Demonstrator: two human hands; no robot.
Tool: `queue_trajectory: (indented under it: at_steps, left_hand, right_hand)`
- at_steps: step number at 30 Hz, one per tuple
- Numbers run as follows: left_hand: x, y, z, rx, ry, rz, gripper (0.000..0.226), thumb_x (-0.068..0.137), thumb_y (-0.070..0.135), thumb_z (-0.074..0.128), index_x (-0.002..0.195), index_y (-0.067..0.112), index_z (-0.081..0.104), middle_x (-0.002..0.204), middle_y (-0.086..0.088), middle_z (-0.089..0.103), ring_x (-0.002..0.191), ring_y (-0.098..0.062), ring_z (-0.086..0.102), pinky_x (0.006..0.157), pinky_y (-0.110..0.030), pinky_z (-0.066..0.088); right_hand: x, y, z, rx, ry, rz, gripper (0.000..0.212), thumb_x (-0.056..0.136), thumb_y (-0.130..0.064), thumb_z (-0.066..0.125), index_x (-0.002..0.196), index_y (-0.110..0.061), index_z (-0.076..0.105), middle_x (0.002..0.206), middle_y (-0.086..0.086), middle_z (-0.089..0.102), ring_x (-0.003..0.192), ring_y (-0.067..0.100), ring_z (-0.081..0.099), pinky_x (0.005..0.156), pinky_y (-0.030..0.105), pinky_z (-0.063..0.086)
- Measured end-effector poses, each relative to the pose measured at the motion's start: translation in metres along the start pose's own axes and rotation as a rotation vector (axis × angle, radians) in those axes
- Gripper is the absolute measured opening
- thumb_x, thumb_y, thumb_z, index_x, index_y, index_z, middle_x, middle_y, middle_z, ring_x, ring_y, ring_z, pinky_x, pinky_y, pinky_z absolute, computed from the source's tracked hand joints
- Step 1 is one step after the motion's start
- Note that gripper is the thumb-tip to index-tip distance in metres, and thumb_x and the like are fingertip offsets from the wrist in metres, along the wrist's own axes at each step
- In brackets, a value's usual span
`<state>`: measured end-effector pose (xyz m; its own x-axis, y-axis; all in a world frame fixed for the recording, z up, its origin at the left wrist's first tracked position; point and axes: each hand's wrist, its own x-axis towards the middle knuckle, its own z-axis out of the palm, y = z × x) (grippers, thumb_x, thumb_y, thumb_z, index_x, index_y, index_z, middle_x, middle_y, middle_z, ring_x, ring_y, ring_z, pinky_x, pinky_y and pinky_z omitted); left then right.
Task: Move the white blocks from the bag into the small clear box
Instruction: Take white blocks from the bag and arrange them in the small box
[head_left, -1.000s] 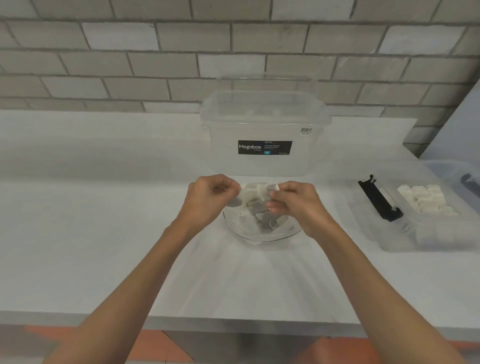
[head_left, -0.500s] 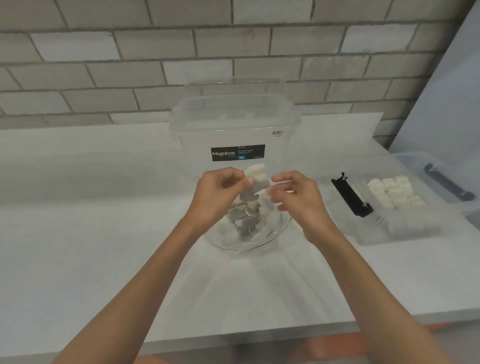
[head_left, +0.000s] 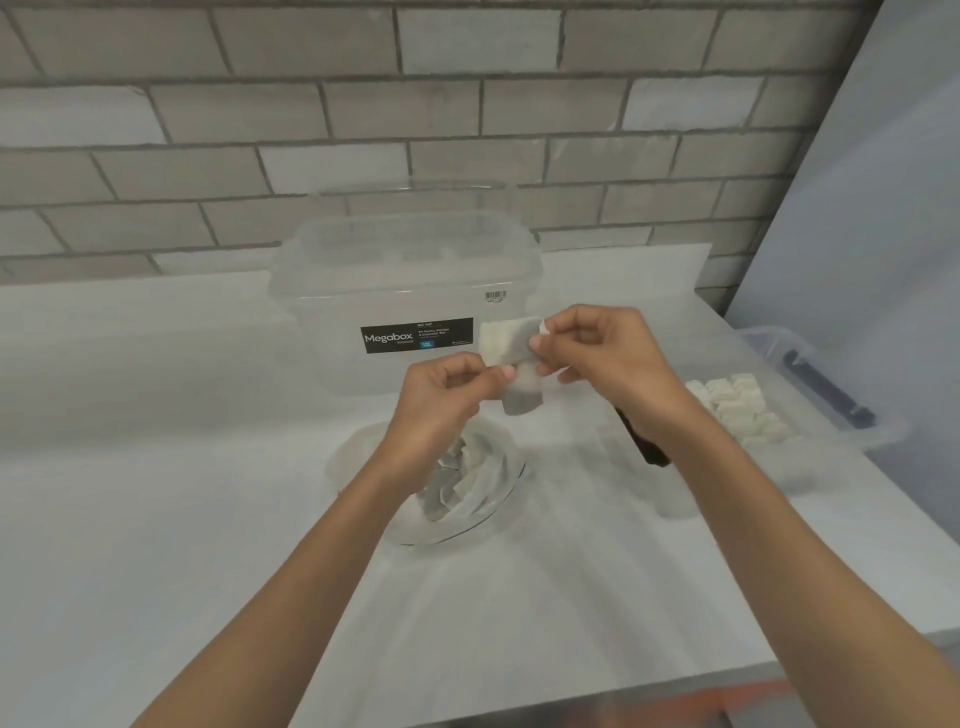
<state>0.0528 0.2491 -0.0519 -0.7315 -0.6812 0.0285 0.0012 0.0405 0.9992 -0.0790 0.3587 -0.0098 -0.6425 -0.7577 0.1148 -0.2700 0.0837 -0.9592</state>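
Two bare forearms end in a bare left hand and right hand (fingernails trimmed short).

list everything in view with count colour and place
large box: one, clear, Megabox label, back centre
bag: one, clear, before the large box
bagged blocks: several, white, in the bag
held blocks: seemingly two, white, between the hands
small clear box: one, clear, table's right
boxed blocks: many, white, in the small clear box
black latches: two, black, on clear plastic at right
table: one, white, underneath
wall: one, grey brick, behind
left hand: one, pinching the lower held block
right hand: one, pinching the upper held block
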Motion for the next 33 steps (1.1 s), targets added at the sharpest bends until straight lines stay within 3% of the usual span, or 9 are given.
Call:
queue_trajectory:
  at_steps: [3, 5, 7, 10, 13, 20, 25, 30, 33]
  left_hand:
    - [0.006, 0.001, 0.010, 0.033, -0.062, 0.033, 0.009, 0.082, 0.019, 0.075, 0.080, 0.011, 0.071, 0.071, 0.008, 0.071, 0.065, 0.003, 0.061, 0.066, -0.008, 0.042]
    - [0.012, 0.002, 0.017, 0.037, -0.076, 0.060, 0.015, 0.080, 0.017, 0.077, 0.091, 0.009, 0.074, 0.083, 0.002, 0.075, 0.076, -0.004, 0.067, 0.076, -0.012, 0.050]
    - [0.016, 0.005, 0.026, 0.052, -0.102, 0.082, 0.015, 0.080, 0.014, 0.077, 0.093, 0.008, 0.074, 0.088, -0.001, 0.075, 0.081, -0.009, 0.070, 0.080, -0.016, 0.053]
    - [0.021, 0.004, 0.041, 0.075, -0.114, 0.119, 0.018, 0.081, 0.010, 0.076, 0.092, -0.003, 0.072, 0.093, -0.015, 0.074, 0.084, -0.016, 0.069, 0.084, -0.025, 0.053]
    - [0.028, 0.003, 0.053, 0.088, -0.094, 0.151, 0.017, 0.081, 0.010, 0.076, 0.088, -0.004, 0.071, 0.090, -0.017, 0.073, 0.081, -0.015, 0.067, 0.080, -0.023, 0.052]
    - [0.043, 0.009, 0.081, 0.166, -0.096, 0.214, 0.005, 0.079, 0.012, 0.078, 0.081, 0.010, 0.075, 0.079, -0.001, 0.073, 0.073, -0.007, 0.065, 0.074, -0.017, 0.050]
    - [0.056, 0.018, 0.091, 0.202, -0.039, 0.238, 0.004, 0.083, 0.021, 0.075, 0.084, 0.018, 0.077, 0.083, 0.007, 0.075, 0.082, -0.008, 0.070, 0.083, -0.022, 0.052]
    - [0.066, 0.020, 0.097, 0.227, 0.041, 0.280, 0.006, 0.086, 0.018, 0.071, 0.088, 0.021, 0.076, 0.085, 0.011, 0.075, 0.074, -0.003, 0.070, 0.075, -0.026, 0.056]
    - [0.068, 0.020, 0.105, 0.224, 0.049, 0.284, 0.008, 0.088, 0.017, 0.069, 0.089, 0.022, 0.076, 0.085, 0.009, 0.075, 0.073, -0.003, 0.070, 0.070, -0.026, 0.057]
  right_hand:
    - [0.014, -0.022, -0.031, -0.438, -0.141, -0.177, 0.004, 0.084, -0.019, 0.072, 0.085, -0.022, 0.073, 0.068, -0.008, 0.068, 0.060, -0.004, 0.060, 0.063, 0.012, 0.047]
    - [0.022, -0.038, -0.045, -0.721, -0.267, -0.258, 0.010, 0.084, -0.021, 0.072, 0.092, -0.026, 0.076, 0.070, -0.016, 0.066, 0.065, -0.010, 0.058, 0.064, 0.004, 0.042]
    - [0.027, -0.046, -0.053, -0.832, -0.332, -0.295, 0.013, 0.083, -0.021, 0.073, 0.094, -0.027, 0.076, 0.070, -0.015, 0.067, 0.072, -0.006, 0.060, 0.068, 0.005, 0.044]
    - [0.029, -0.049, -0.061, -0.838, -0.331, -0.322, 0.009, 0.085, -0.022, 0.071, 0.092, -0.026, 0.076, 0.065, -0.009, 0.067, 0.069, 0.000, 0.061, 0.066, 0.016, 0.046]
    - [0.031, -0.045, -0.075, -0.796, -0.279, -0.311, 0.012, 0.090, -0.027, 0.064, 0.095, -0.026, 0.075, 0.070, -0.014, 0.068, 0.068, -0.003, 0.062, 0.063, 0.009, 0.045]
    - [0.029, -0.033, -0.103, -0.814, -0.268, -0.319, 0.008, 0.084, -0.023, 0.071, 0.091, -0.023, 0.076, 0.067, -0.018, 0.066, 0.068, -0.004, 0.060, 0.063, 0.004, 0.041]
    - [0.029, -0.023, -0.144, -0.834, -0.143, -0.262, 0.009, 0.084, -0.014, 0.072, 0.088, -0.022, 0.075, 0.065, -0.013, 0.065, 0.064, 0.000, 0.061, 0.062, 0.006, 0.044]
    - [0.045, 0.035, -0.163, -0.974, -0.310, -0.023, 0.017, 0.083, -0.008, 0.067, 0.083, -0.024, 0.073, 0.068, -0.004, 0.069, 0.065, 0.004, 0.064, 0.064, 0.022, 0.050]
    - [0.055, 0.075, -0.149, -0.998, -0.402, 0.040, 0.013, 0.083, -0.006, 0.065, 0.087, -0.015, 0.074, 0.069, -0.002, 0.065, 0.069, 0.016, 0.065, 0.065, 0.023, 0.052]
